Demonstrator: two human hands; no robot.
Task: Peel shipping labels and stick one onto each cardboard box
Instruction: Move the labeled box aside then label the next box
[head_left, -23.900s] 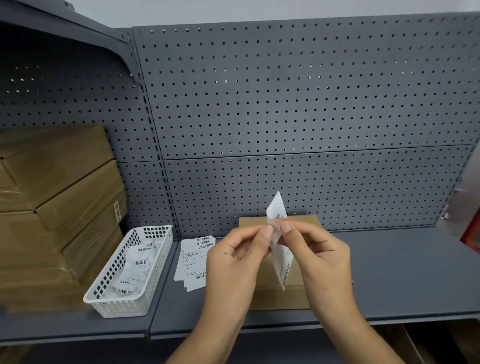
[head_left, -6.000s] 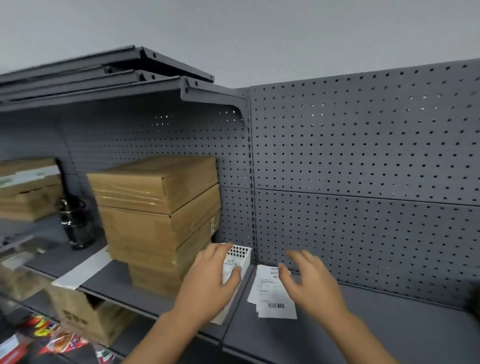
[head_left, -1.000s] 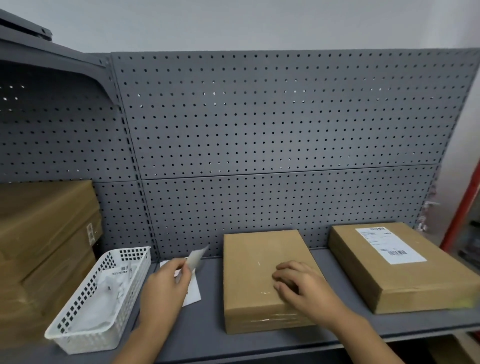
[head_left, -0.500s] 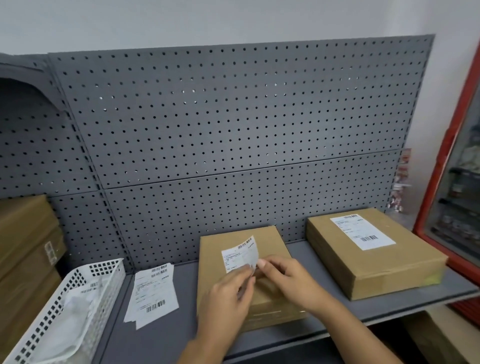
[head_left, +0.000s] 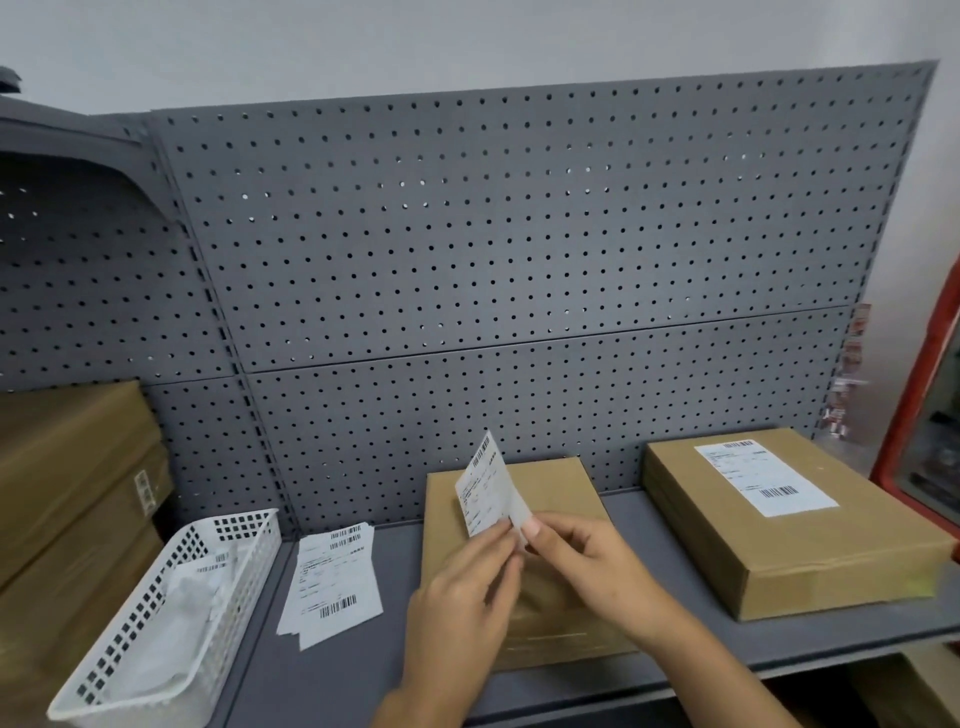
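A white shipping label (head_left: 485, 488) stands tilted upright above a plain cardboard box (head_left: 558, 488) on the grey shelf (head_left: 395, 660). My left hand (head_left: 465, 587) and my right hand (head_left: 587, 558) both pinch the label's lower corner, fingertips nearly touching. The box under them has no label on the top that shows. To the right lies a second cardboard box (head_left: 826, 551) with a white label (head_left: 758, 478) stuck flat on its top. A small pile of loose labels (head_left: 332, 582) lies on the shelf left of the plain box.
A white plastic basket (head_left: 171, 613) holding crumpled white sheets sits at the front left. Stacked cardboard boxes (head_left: 67, 499) fill the far left. A grey pegboard (head_left: 467, 270) backs the shelf. A red frame (head_left: 930, 415) stands at the right edge.
Since half a second ago the label has tipped from nearly flat to more upright, and both hands pinch its lower corner. A second ago only my left hand held it, by the pile.
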